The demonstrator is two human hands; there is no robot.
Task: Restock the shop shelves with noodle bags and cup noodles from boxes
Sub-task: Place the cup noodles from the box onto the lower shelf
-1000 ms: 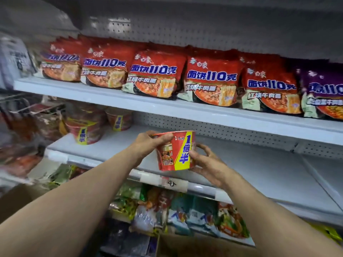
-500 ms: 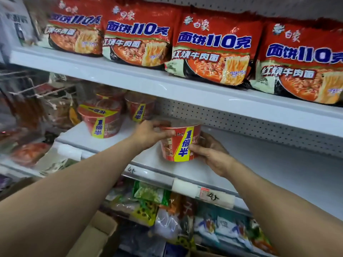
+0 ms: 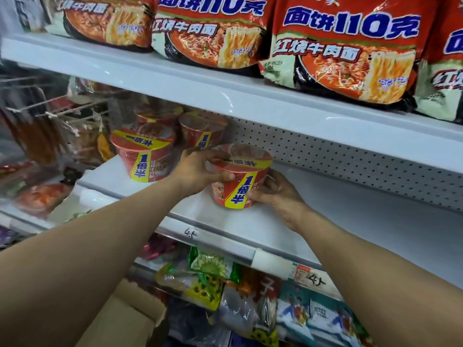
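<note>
We hold the red paper noodle cup with a yellow band point(image 3: 240, 186) from both sides. Our left hand point(image 3: 200, 171) curls over its rim and our right hand point(image 3: 278, 194) wraps its lower wall, keeping it upright and label-forward. It seems to rest on the white metal middle shelf point(image 3: 350, 221), near other red cups point(image 3: 145, 156). Red noodle bags point(image 3: 345, 51) fill the white upper shelf point(image 3: 225, 96). The brown cardboard box point(image 3: 130, 319) hides its contents.

bare middle shelf point(image 3: 350, 221) lies open to the right; stacked noodle cups point(image 3: 147, 156) crowd its left end, upper shelf point(image 3: 250, 101) overhead.
</note>
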